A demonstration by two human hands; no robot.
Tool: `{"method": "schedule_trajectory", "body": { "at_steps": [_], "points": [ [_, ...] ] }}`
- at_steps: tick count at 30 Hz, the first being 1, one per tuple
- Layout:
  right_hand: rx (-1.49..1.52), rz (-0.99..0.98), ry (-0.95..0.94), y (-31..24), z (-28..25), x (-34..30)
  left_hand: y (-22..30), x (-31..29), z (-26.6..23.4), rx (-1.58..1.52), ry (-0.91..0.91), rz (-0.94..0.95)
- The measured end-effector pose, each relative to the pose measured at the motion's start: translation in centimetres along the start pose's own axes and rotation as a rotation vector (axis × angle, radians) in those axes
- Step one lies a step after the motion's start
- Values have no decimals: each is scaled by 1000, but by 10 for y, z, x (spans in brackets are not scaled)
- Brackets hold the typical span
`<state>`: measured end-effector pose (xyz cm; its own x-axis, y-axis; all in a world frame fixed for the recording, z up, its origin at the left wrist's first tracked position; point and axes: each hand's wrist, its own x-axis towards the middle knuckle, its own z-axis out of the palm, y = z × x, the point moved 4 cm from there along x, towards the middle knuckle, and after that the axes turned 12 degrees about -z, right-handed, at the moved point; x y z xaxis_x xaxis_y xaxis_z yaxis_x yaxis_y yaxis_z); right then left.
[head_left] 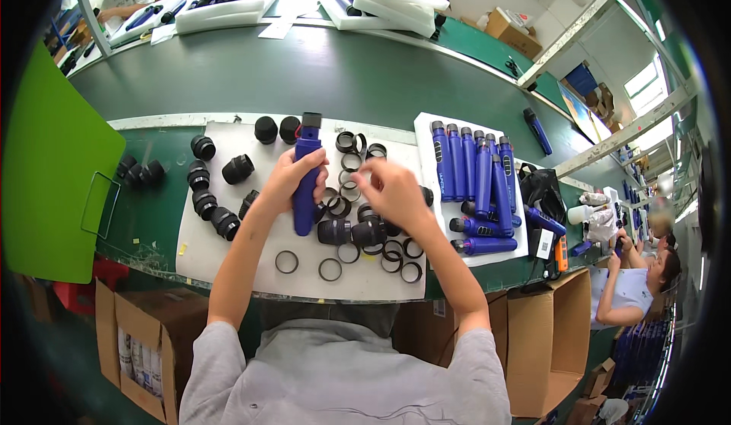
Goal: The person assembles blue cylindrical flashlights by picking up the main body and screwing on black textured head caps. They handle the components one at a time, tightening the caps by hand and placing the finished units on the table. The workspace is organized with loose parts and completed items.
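My left hand point(291, 180) is wrapped round a blue cylindrical tool body point(304, 213) with a black top, which stands roughly upright over the work mat point(251, 265). To its right, my right hand point(397, 194) hangs over scattered black rings point(330, 270), thumb and fingers drawn together. Whatever those fingers may pinch is too small to make out. Ribbed black cylindrical caps point(237, 168) lie along the mat's left side, and more of them point(369, 232) sit between and below my hands.
A white foam tray point(428, 151) at the right holds several blue bodies. Beside it are a black pouch point(539, 189) and an orange-and-black device point(561, 254). A green panel point(57, 174) rises at the left. Open cardboard boxes point(544, 349) flank me below the bench; co-workers sit farther off.
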<state>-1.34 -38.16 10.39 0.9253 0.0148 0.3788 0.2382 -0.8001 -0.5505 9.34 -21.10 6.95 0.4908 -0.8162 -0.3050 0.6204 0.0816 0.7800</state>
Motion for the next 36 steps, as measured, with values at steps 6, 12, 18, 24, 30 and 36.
{"method": "schedule_trajectory", "body": {
  "at_steps": [6,12,18,24,30,36],
  "points": [
    [-390,-201,-22,55,2,7,-6,-9,-1,69,-83,-67],
    [-335,-102,53,66,3,6,-18,-6,0,135,-81,-141],
    [105,-6,191,59,-23,6,-20,-13,2,224,-132,-187],
    [686,-31,108,25,-45,19,18,-22,33,661,-67,-143],
    [202,-396,-8,-37,-112,59,76,-6,81,1059,43,218],
    [385,-353,-30,-39,-133,79,93,-2,94,877,109,333]
  ]
}}
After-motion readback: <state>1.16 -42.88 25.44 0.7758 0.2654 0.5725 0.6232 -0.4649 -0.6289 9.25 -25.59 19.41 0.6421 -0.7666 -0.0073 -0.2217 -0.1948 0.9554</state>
